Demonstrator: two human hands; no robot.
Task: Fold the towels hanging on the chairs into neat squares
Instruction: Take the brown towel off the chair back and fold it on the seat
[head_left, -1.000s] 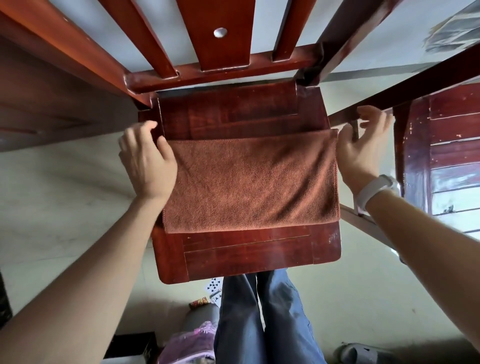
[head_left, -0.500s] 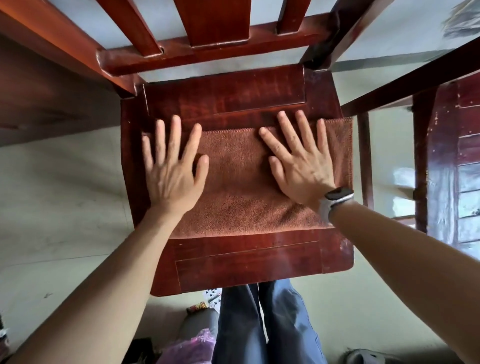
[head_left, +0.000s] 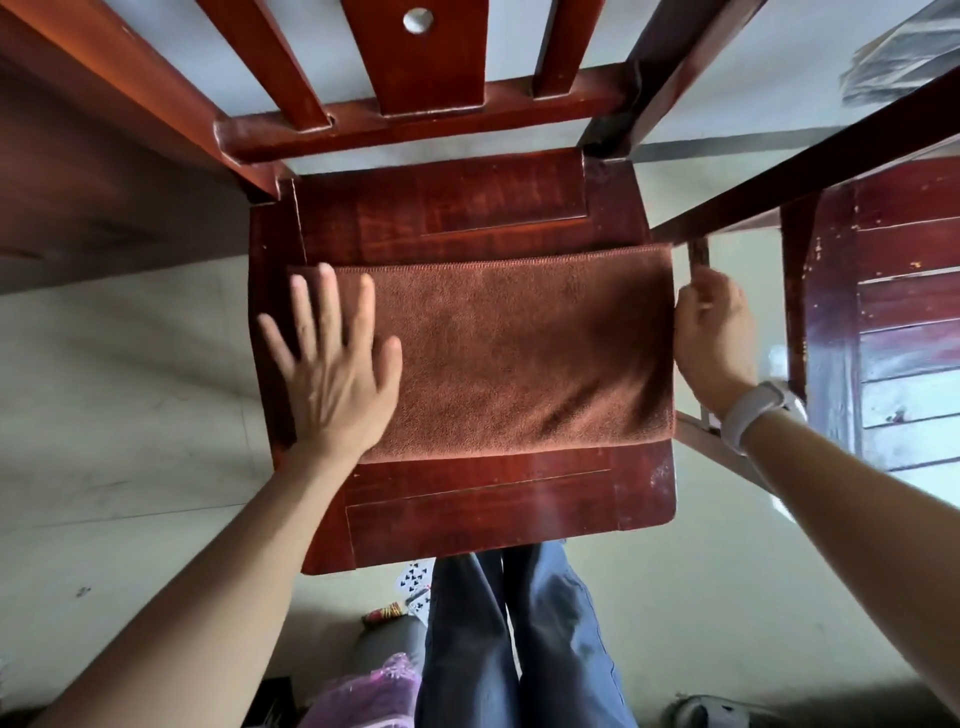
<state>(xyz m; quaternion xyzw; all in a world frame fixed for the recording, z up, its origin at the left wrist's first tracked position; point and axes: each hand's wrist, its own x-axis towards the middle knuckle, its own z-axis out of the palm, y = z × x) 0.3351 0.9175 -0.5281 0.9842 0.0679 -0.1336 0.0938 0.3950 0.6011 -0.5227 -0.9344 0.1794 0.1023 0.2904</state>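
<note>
Both hands have slid outward from the towel's middle to its two ends.

Left hand (head_left: 332, 358) lies flat, fingers spread, on the left end of the towel (head_left: 519, 353), which sits folded across the chair seat (head_left: 467, 514); right hand (head_left: 711, 332) curls around the towel's right edge, gripping it.

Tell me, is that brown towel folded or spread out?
Folded. The towel lies as a thick, compact rectangle on the chair seat, with a rounded, doubled near edge.
</note>
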